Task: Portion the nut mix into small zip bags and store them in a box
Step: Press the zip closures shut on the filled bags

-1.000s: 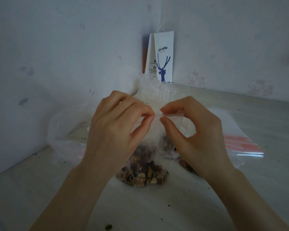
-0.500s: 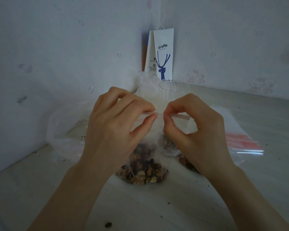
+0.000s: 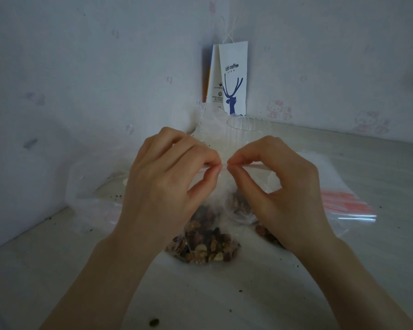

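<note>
Pale tabletop (image 3: pixel 224 294), nut-filled zip bag (image 3: pixel 208 246) upright, top seal in pinch of left hand (image 3: pixel 162 184) and right hand (image 3: pixel 279 186).

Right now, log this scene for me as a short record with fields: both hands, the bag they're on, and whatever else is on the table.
left grip: pinches the top strip of the small bag between thumb and forefinger
right grip: pinches the same strip, right beside the left
small bag: held upright, nut mix in its bottom
cup: clear, behind the hands
empty bags: flat pile with red strips, to the right
paper bag: stands in the wall corner
table: scattered crumbs
</note>
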